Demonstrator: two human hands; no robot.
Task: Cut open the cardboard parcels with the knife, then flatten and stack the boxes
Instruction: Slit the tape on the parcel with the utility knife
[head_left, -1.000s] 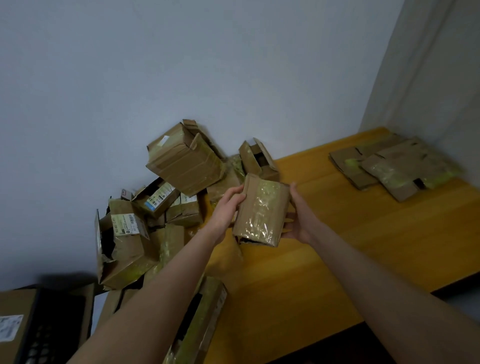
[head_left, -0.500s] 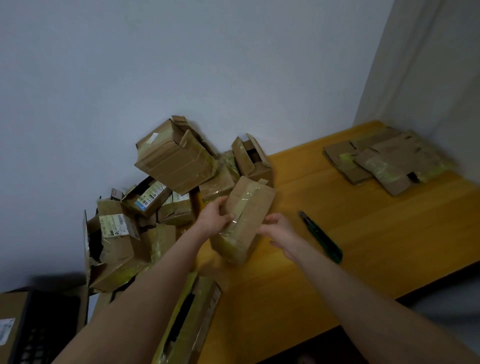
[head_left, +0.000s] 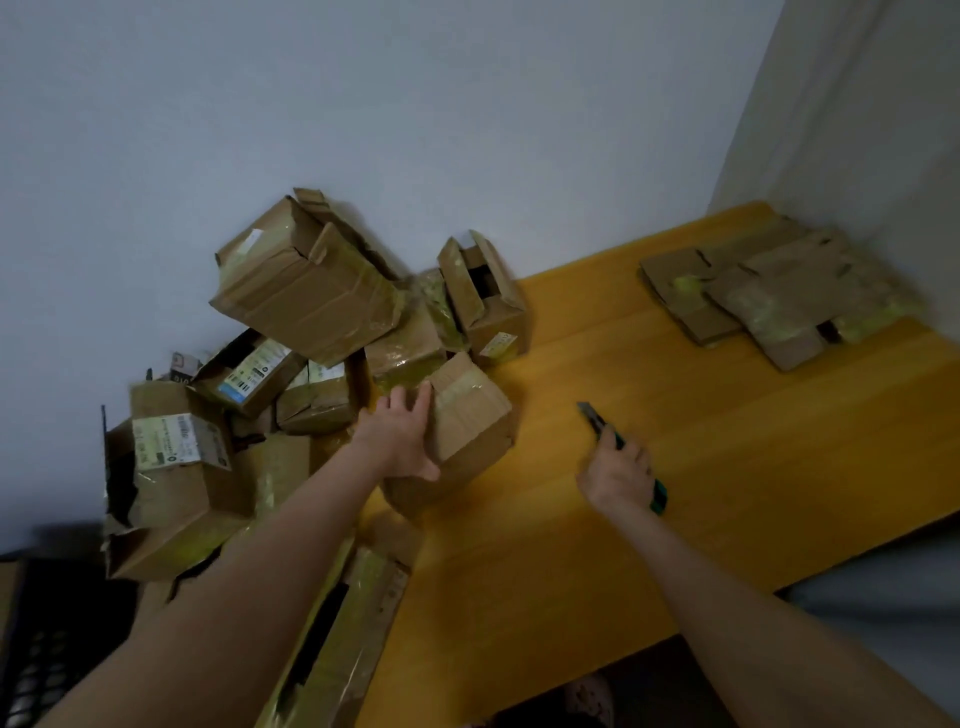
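Note:
A taped cardboard parcel (head_left: 470, 421) stands on the yellow wooden table (head_left: 727, 467). My left hand (head_left: 402, 436) holds its left side, fingers spread against the cardboard and thumb on the near face. My right hand (head_left: 621, 475) grips the green utility knife (head_left: 605, 428) to the right of the parcel. The knife's blade end points away from me, and the handle end sticks out below my palm. A stack of flattened boxes (head_left: 779, 296) lies at the far right corner of the table.
A heap of several cardboard parcels (head_left: 306, 291) is piled against the wall at the table's left end, some torn open. A long flat box (head_left: 348, 639) lies near the front edge by my left forearm. A dark crate (head_left: 47, 649) sits at lower left.
My right hand left the parcel, moved right and took hold of the knife that lay on the table. My left hand kept the parcel, which now stands on the table.

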